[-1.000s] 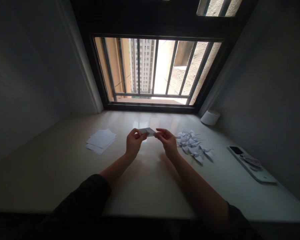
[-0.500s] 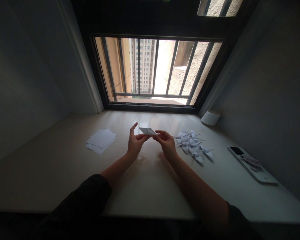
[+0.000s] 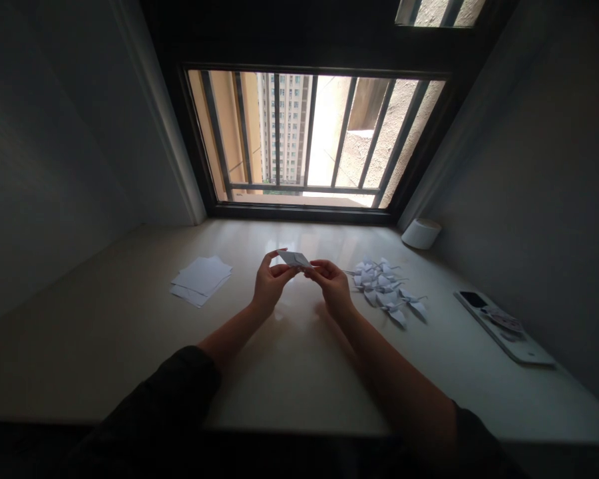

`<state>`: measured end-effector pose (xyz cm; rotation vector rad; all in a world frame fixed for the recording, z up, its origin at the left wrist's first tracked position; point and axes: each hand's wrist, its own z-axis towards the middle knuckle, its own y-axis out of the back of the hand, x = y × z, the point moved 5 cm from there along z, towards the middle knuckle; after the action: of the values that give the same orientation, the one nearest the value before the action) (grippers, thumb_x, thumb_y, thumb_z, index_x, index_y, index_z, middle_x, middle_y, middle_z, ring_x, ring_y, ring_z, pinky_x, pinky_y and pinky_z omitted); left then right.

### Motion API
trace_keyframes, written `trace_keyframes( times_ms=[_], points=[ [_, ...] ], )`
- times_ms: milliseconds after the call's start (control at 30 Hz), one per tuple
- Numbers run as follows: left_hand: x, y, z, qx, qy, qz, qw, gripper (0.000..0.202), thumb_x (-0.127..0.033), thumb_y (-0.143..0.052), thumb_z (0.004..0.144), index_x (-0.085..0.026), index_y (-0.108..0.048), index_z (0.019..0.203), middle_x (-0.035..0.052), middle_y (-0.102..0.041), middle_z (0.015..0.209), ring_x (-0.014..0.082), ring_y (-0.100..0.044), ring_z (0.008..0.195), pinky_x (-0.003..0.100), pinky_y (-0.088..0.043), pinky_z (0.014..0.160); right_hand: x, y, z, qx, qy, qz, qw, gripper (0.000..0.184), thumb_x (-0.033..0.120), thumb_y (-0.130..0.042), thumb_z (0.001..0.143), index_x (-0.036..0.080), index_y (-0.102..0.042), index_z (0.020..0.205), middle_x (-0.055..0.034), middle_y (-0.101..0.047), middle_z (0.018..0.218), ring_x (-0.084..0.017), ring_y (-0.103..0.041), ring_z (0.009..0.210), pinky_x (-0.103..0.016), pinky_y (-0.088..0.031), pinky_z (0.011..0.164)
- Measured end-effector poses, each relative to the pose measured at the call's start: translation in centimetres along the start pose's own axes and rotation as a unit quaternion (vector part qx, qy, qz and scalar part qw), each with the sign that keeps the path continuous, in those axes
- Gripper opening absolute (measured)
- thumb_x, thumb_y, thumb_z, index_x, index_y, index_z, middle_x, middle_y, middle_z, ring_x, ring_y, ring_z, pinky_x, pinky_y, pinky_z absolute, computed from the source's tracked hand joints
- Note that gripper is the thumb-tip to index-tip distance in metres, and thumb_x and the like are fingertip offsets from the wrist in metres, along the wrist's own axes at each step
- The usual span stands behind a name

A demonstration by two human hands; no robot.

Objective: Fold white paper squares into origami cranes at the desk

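Note:
Between my hands, above the pale sill, is a small folded piece of white paper (image 3: pixel 293 258), roughly diamond-shaped. My left hand (image 3: pixel 269 285) pinches its left and lower side, with the index finger reaching behind the far edge. At the near right corner, my right hand (image 3: pixel 333 287) grips the paper between thumb and curled fingers. To the right of that hand lies a cluster of folded paper cranes (image 3: pixel 382 286). A small stack of white paper sheets (image 3: pixel 202 279) rests left of my left hand.
A phone (image 3: pixel 504 329) in a light case lies on the right of the sill (image 3: pixel 289 386). Near the window's right corner stands a white round object (image 3: pixel 421 234). Behind everything is a barred window (image 3: pixel 309 140), with walls on both sides.
My left index finger, raised and apart before, has come down against the far edge of the folded paper. Both hands stay in nearly the same place.

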<state>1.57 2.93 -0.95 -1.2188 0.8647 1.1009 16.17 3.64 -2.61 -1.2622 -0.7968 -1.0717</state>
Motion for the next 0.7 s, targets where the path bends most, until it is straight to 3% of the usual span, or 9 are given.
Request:
trace_keyframes(
  times_ms=[333,700],
  points=[
    [-0.05,0.1,0.1,-0.016,0.008,0.008,1.0,0.047,-0.025,-0.076,0.059,-0.017,-0.06,0.102,-0.0003,-0.065,0.063,0.0152,-0.061,0.064,0.028,-0.045,0.068,-0.04,0.03,0.02,-0.006,-0.01,-0.007,1.0,0.032,0.037,-0.081,0.051,0.02,-0.064,0.073,0.0001,-0.067,0.062,-0.017,-0.064,0.063,-0.032,-0.05,0.065],
    [0.47,0.43,0.44,0.007,0.023,0.004,1.0,0.055,-0.03,-0.076,0.06,-0.017,-0.061,0.111,0.0036,-0.068,0.071,0.0171,-0.063,0.071,0.031,-0.048,0.073,-0.56,0.36,0.46,-0.003,-0.02,0.006,1.0,0.031,0.033,-0.082,0.05,0.019,-0.061,0.069,0.0019,-0.066,0.059,-0.014,-0.062,0.058,-0.028,-0.047,0.061]
  ],
)
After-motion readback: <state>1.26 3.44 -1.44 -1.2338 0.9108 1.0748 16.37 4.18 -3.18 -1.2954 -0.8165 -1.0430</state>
